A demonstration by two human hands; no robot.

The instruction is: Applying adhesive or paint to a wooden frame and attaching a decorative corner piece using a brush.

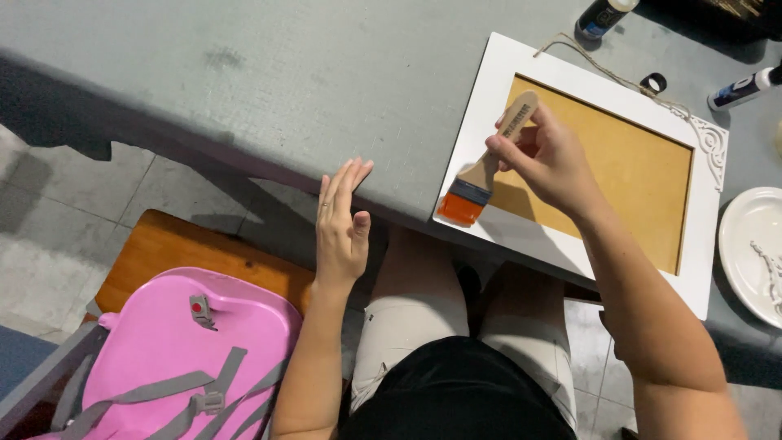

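Observation:
My right hand (547, 160) grips the wooden handle of a flat paintbrush (482, 174) with orange bristles. The bristles rest on the lower left corner of a white picture frame (481, 106) with a tan board inside, lying on the grey table (269, 81). A twine hanger runs along the frame's far edge. My left hand (342, 224) is flat and open at the table's near edge, fingers together, holding nothing.
A pink backpack (175, 358) with grey straps sits on a wooden bench (167, 248) at lower left. A white plate (753, 253) lies right of the frame. Two small paint bottles (601, 16) stand at the far right. Tiled floor lies below; my knees are under the table.

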